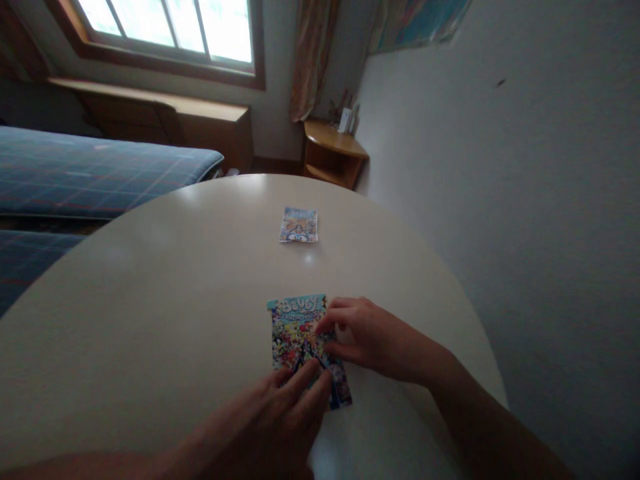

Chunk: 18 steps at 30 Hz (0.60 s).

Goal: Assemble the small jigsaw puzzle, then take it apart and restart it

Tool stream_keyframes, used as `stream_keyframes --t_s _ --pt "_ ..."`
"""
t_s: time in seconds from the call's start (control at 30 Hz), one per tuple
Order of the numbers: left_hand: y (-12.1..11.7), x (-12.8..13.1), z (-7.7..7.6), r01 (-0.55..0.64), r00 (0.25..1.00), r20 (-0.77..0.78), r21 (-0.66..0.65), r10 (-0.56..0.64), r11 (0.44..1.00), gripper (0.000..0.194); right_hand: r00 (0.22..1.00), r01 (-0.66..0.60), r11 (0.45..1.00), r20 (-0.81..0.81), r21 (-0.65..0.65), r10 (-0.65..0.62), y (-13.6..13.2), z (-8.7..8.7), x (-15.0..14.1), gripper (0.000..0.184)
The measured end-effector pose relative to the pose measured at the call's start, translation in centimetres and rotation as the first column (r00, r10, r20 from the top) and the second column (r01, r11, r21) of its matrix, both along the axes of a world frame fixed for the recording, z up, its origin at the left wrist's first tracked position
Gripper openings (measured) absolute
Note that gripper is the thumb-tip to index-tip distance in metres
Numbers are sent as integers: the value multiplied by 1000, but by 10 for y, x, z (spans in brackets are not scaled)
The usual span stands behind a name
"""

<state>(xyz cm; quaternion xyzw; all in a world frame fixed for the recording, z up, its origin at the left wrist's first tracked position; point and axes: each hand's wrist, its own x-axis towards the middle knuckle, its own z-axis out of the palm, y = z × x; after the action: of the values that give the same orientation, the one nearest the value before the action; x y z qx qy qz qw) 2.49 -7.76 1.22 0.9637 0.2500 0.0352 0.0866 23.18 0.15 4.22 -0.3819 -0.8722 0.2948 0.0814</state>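
Observation:
A colourful printed sheet (295,330), with cartoon art and a blue title band, lies flat on the round white table (165,300) near its front edge. My left hand (280,417) rests on the sheet's lower part, its fingers stretched out flat and holding it down. My right hand (363,337) sits at the sheet's right edge with its fingertips drawn together in a pinch on the sheet's surface; what they pinch is too small to make out. A smaller printed packet (299,225) lies alone farther back on the table.
A bed with a blue plaid cover (90,170) stands to the left behind the table. A wooden corner shelf (333,150) holds small items below a curtain. A plain wall (525,167) runs close along the table's right side. A window is at the back.

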Motion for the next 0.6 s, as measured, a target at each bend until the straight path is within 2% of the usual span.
stream_keyframes --t_s 0.13,0.6 --pt "-1 2 2 -37 999 6 -35 37 999 52 1000 -1 1000 -9 -12 0 1 0 6 12" --pt "-2 -1 3 59 996 -71 12 -58 998 53 999 -7 997 40 -83 10 5 3 17 4"
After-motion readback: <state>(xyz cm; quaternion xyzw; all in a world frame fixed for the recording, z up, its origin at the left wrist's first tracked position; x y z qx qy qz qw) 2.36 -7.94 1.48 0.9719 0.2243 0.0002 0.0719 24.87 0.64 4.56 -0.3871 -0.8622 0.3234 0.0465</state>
